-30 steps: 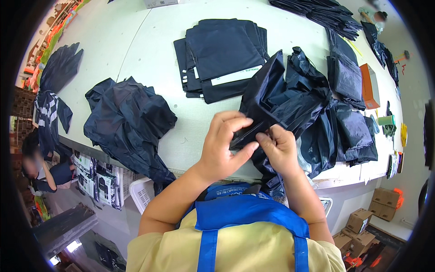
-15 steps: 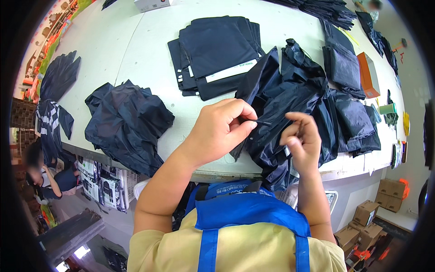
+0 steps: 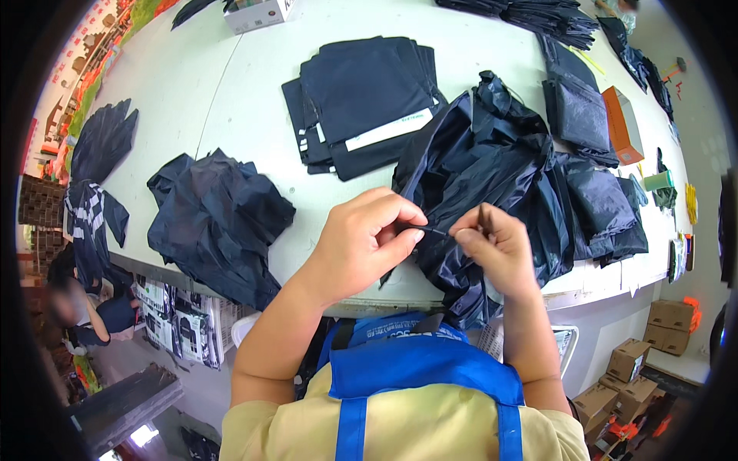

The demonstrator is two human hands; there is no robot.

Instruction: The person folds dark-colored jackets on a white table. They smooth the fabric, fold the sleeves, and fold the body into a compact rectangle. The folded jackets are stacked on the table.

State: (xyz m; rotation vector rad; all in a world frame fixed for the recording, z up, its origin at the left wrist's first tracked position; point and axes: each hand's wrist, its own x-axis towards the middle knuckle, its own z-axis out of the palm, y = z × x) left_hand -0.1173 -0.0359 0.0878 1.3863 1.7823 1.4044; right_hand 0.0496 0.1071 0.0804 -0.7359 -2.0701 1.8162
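A thin black cord [image 3: 432, 230] runs between my two hands over the near edge of the table. My left hand [image 3: 367, 240] pinches one part of it between thumb and forefinger. The fingertips of my right hand [image 3: 498, 247] are closed on the cord a short way to the right. Behind and under both hands lies a crumpled dark, shiny fabric piece [image 3: 492, 146], part of it hanging over the table edge. Whether the cord joins this fabric cannot be made out.
A neat stack of black folded fabric [image 3: 365, 84] lies beyond my hands. Left stands a crumpled dark fabric heap [image 3: 219, 223]. Folded dark pieces [image 3: 580, 115], an orange box [image 3: 621, 127] and a green thread spool [image 3: 658, 181] are at right. A person [image 3: 92, 307] sits far left.
My right hand has come in to the left and closed its fingertips on the cord. My left hand has kept its pinch, shifting slightly left and down in the picture.
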